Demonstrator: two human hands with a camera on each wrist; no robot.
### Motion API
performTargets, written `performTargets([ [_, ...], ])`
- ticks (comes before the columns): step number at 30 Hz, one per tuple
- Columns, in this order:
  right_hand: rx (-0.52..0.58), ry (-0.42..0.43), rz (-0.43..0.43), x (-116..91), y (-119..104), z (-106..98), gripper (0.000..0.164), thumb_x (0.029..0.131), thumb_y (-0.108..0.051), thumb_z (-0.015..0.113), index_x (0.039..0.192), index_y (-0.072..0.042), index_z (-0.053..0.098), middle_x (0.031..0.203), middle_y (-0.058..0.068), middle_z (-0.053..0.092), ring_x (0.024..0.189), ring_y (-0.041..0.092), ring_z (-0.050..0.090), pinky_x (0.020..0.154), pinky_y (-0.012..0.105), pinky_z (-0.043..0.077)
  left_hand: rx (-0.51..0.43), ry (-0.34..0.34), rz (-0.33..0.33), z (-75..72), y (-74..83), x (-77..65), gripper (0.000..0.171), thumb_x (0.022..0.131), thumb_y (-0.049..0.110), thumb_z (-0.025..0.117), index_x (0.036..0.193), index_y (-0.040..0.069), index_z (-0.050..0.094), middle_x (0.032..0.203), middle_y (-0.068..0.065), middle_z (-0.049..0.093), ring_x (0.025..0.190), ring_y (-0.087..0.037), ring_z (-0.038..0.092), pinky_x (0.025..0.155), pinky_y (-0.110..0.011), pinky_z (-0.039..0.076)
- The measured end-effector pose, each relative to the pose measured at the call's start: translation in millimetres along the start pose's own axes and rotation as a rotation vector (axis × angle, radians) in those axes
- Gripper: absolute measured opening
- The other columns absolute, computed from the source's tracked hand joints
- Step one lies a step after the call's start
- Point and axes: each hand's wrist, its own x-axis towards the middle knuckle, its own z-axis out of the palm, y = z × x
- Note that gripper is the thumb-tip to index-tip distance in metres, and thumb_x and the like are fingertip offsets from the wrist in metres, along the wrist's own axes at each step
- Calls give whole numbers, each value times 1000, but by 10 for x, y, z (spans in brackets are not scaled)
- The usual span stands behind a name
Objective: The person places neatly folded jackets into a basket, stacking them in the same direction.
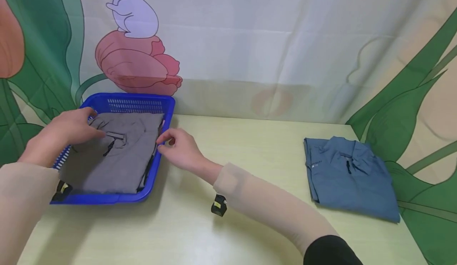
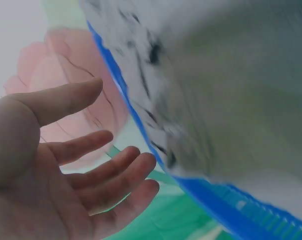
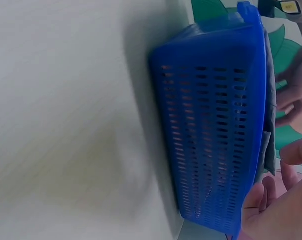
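A folded grey zip-neck shirt [image 1: 125,154] lies flat in a blue plastic basket [image 1: 133,198], its collar toward the back. My left hand [image 1: 73,128] hovers over the left side of the shirt near the collar. In the left wrist view the fingers [image 2: 116,172] are loosely extended with nothing between them. At the basket's right rim is my right hand [image 1: 180,148], thumb and forefinger bent toward the shirt's edge with a gap between them. The right wrist view has the right hand [image 3: 285,200] close by the rim, holding nothing.
A folded blue zip-neck shirt [image 1: 351,177] lies at the right of the pale table [image 1: 250,229]. Behind the table hangs a printed curtain [image 1: 242,47] with a rabbit and flowers. Dark cloth edges [image 1: 145,177] show beneath the grey shirt inside the basket.
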Motion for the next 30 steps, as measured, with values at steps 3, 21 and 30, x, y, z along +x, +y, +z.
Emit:
performTargets([
  [3, -9, -20, -17, -73, 43, -63, 5, 98, -13, 68, 101, -14, 72, 105, -8, 60, 97, 13, 54, 82, 22, 45, 17, 17, 45, 41, 157, 1, 67, 95, 32, 69, 136, -16, 45, 134, -44, 47, 119, -63, 45, 94, -73, 40],
  [21, -6, -146, -64, -675, 360, -616, 7, 98, -11, 64, 99, -15, 70, 91, -7, 67, 88, 10, 61, 72, 27, 50, -137, 92, 271, 258, 1254, -378, 46, 100, 33, 67, 135, 4, 60, 115, -20, 68, 96, -32, 66, 76, -50, 57],
  [30, 58, -146, -71, -999, 508, -813, 9, 99, -10, 63, 99, -17, 69, 92, -4, 68, 87, 12, 62, 74, 35, 54, -200, 72, 350, 448, 1585, -521, 45, 101, 34, 66, 135, 5, 61, 108, -10, 69, 88, -22, 65, 74, -43, 55],
])
